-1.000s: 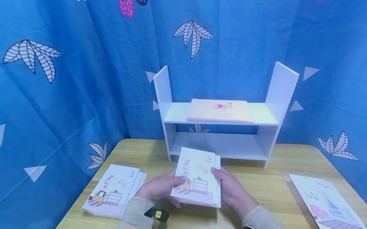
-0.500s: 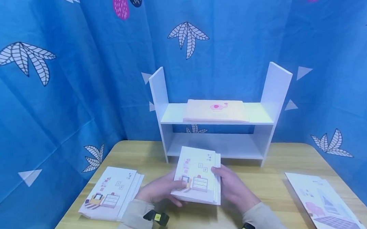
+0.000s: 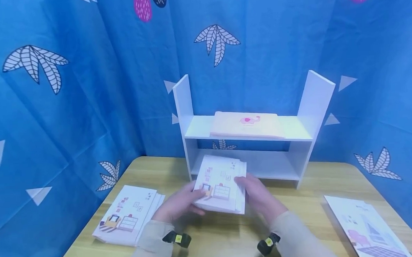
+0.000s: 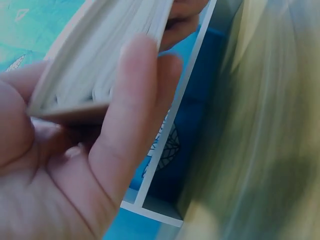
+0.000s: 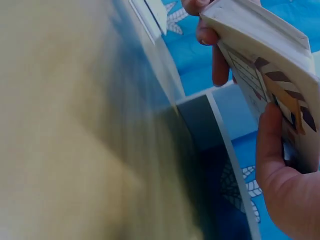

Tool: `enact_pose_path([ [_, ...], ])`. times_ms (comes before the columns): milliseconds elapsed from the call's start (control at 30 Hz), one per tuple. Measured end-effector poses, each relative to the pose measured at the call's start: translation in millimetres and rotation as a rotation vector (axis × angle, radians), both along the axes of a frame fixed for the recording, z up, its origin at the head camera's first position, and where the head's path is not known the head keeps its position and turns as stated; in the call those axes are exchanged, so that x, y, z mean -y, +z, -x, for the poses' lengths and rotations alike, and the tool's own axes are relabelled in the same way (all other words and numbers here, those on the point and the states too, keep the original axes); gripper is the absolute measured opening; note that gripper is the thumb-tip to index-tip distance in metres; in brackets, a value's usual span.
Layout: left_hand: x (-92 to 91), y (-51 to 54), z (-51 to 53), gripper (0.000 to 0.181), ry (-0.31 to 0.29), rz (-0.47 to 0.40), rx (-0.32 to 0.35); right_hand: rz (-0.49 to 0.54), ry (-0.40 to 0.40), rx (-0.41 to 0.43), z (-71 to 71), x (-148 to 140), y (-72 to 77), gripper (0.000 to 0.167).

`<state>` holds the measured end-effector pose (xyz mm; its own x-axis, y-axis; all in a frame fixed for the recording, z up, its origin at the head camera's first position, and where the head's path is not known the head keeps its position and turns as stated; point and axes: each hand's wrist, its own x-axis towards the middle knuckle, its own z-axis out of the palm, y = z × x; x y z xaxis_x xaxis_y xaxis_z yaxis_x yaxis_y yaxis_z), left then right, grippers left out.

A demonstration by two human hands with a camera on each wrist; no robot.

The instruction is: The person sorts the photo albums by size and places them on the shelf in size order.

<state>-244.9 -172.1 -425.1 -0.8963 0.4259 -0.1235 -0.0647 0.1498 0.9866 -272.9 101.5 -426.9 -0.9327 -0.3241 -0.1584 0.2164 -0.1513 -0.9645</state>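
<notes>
Both hands hold a thick white book (image 3: 218, 183) in front of the shelf, its cover printed with an orange armchair-like shape and a drawer chest. An offset layer shows along its right side; I cannot tell whether that is a second book. My left hand (image 3: 181, 201) grips the lower left edge, thumb on the cover. On the opposite edge, my right hand (image 3: 260, 195) grips with its thumb on top. The left wrist view shows the page block (image 4: 107, 50) between its covers. A white two-tier shelf (image 3: 249, 163) stands just beyond the book.
A cream book (image 3: 244, 125) with a pink elephant lies on the upper tier. Similar white printed books (image 3: 127, 216) lie at the table's left. Another white book (image 3: 365, 227) lies at the right. A blue patterned curtain (image 3: 264, 45) hangs behind the wooden table (image 3: 299, 216).
Both hands have moved the book forward, towards the shelf, keeping their grip on it. The head view shifted slightly and came back; the other books stay in place.
</notes>
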Motion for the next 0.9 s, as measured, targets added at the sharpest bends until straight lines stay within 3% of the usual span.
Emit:
enact_pose_path([
  [233, -4.9, 9.2, 16.8, 0.054, 0.132, 0.032, -0.051, -0.053, -0.071, -0.096, 27.1, 8, 10.6, 0.040],
  [467, -6.9, 11.6, 29.5, 0.045, 0.262, 0.070, -0.093, -0.113, -0.146, -0.123, 45.2, 22, 17.7, 0.052],
  [700, -14.3, 6.7, 41.2, 0.044, 0.385, 0.137, -0.146, -0.219, -0.196, -0.103, 60.5, 32, 22.1, 0.062],
  [900, -22.1, 0.2, 46.4, 0.048, 0.514, 0.124, -0.175, -0.207, -0.254, -0.117, 75.0, 41, 20.3, 0.068],
])
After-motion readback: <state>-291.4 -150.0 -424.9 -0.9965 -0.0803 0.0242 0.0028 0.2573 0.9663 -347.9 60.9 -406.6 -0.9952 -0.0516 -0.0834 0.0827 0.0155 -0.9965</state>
